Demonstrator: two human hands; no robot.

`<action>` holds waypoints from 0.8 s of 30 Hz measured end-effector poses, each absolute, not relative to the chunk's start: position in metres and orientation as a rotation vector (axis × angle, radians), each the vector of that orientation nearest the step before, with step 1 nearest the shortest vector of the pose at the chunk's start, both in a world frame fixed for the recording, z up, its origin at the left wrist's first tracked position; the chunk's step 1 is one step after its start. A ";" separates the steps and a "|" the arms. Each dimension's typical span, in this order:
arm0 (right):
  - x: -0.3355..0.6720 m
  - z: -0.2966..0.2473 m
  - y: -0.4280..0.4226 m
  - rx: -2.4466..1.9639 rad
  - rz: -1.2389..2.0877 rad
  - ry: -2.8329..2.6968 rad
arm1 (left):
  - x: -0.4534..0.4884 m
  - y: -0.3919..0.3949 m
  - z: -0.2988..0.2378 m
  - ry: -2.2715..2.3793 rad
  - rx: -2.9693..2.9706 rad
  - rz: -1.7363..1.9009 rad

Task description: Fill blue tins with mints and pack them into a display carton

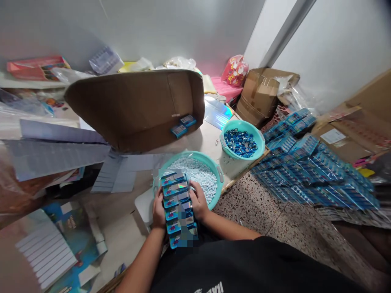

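Note:
Between my two hands is a row of small blue packs (pixel 173 201) with shiny silver parts, several of them lined up together. My left hand (pixel 158 209) grips the row along its left side, and my right hand (pixel 198 201) presses on its right side with curled fingers. Part of the packs is blurred out. Just beyond them, partly under the row, stands a turquoise basin (pixel 218 179) holding many small white pellets (pixel 201 173). A second turquoise basin (pixel 225 149) farther right holds shiny blue and silver round pieces (pixel 241 142).
A large open cardboard box (pixel 137 106) lies behind the basin, with two blue packs (pixel 179 130) in it. White folded sheets (pixel 61 156) sit at left. Stacks of wrapped blue packs (pixel 305 171) stand on the right, near more cardboard boxes (pixel 256 93).

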State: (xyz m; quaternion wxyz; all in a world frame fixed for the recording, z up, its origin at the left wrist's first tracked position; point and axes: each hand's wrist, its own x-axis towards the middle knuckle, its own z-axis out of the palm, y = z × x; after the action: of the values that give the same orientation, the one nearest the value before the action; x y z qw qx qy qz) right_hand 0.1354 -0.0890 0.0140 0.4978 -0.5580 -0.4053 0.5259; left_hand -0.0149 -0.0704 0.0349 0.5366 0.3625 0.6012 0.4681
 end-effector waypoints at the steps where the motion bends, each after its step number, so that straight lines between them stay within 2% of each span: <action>1: 0.134 0.009 -0.090 -1.372 1.271 -0.963 | -0.014 -0.071 0.030 1.424 0.861 1.116; 6: 0.143 -0.002 -0.089 -1.408 1.315 -0.910 | -0.013 -0.077 0.018 1.380 0.862 1.087; 13: 0.173 0.006 -0.062 -1.360 1.290 -1.352 | -0.032 -0.073 0.007 1.486 1.026 0.994; 24: 0.157 0.003 -0.059 -1.387 1.199 -1.202 | -0.024 -0.077 0.002 1.550 1.100 0.961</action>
State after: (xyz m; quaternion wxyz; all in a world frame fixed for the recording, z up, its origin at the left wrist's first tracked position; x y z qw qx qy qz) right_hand 0.1574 -0.0588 0.0031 0.4568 -0.5627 -0.4878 0.4866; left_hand -0.0240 -0.0768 0.0022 0.4847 0.4517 0.6366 0.3946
